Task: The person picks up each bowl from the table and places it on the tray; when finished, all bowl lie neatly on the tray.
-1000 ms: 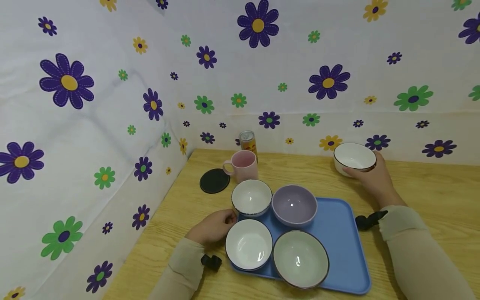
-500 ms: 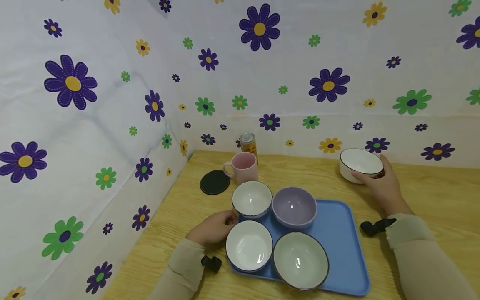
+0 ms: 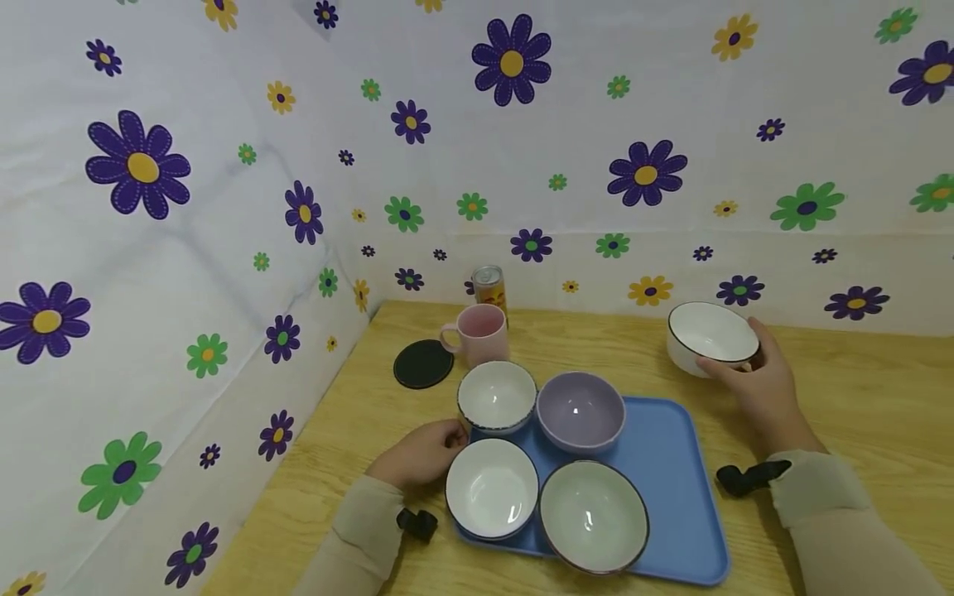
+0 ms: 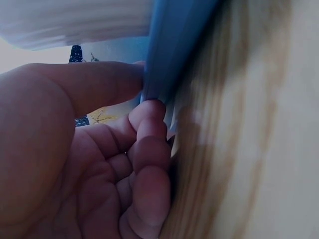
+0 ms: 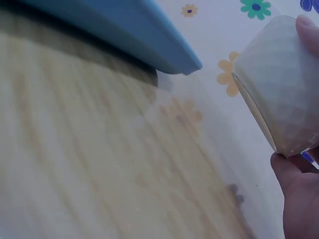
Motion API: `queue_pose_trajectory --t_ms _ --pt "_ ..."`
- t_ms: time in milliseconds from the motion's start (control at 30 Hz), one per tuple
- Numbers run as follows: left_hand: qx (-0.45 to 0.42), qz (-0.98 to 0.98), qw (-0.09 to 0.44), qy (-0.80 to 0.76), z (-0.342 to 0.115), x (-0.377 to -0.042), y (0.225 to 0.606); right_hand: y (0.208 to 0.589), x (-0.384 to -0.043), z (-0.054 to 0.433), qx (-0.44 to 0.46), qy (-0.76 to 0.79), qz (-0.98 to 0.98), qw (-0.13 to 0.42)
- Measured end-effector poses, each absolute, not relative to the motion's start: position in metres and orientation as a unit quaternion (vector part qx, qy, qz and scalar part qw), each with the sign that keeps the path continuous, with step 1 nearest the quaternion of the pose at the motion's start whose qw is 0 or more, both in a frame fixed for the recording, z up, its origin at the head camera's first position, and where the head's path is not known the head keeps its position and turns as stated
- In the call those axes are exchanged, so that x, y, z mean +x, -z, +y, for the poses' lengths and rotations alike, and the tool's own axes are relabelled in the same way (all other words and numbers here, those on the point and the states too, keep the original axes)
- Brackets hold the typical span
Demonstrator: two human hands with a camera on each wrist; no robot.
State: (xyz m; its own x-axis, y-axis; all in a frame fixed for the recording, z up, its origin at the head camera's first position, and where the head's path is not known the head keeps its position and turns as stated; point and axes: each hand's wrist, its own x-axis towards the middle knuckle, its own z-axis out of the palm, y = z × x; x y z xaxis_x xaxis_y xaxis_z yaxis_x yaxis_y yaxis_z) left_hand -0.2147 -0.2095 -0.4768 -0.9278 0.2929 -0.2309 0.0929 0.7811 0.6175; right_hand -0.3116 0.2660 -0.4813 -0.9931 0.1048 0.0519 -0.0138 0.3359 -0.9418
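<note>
My right hand (image 3: 768, 397) grips a white bowl (image 3: 708, 333) with a dark rim, beyond the far right corner of the blue tray (image 3: 671, 472). In the right wrist view, that bowl's faceted outside (image 5: 279, 74) shows between thumb and fingers, held off the table. My left hand (image 3: 420, 454) is at the tray's left edge. The left wrist view shows its thumb and forefinger pinching the tray rim (image 4: 172, 50). On the tray stand a speckle-rimmed white bowl (image 3: 497, 396), a purple bowl (image 3: 581, 410), a dark-rimmed white bowl (image 3: 492, 488) and a pale green bowl (image 3: 594, 517).
Behind the tray stand a pink mug (image 3: 484, 338) and a drink can (image 3: 489, 285). A black round coaster (image 3: 423, 364) lies left of the mug. Flowered cloth (image 3: 551, 149) closes off the back and left of the wooden table (image 3: 879, 389).
My right hand has brought the white bowl a little nearer to me and slightly to the right. The left hand stays at the tray edge. The head view has shifted slightly.
</note>
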Motion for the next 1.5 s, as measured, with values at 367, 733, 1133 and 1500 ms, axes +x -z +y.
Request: queue_pose_trajectory --t_ms 367,733,1133,1500 --pt "0.101 0.929 0.161 -0.316 -0.208 -0.210 0.475 0.469 -0.288 0.262 0.008 -0.545 -0.836 0.054" --pt "0.106 0.929 0.159 -0.317 -0.208 -0.213 0.475 0.462 -0.251 0.264 0.048 -0.512 -0.856 0.055" --pt "0.107 0.927 0.161 -0.322 -0.209 -0.213 0.478 0.458 -0.199 0.258 0.107 -0.513 -0.849 0.060" --pt "0.107 0.926 0.163 -0.324 -0.205 -0.211 0.475 0.467 -0.166 0.256 0.128 -0.516 -0.846 0.027"
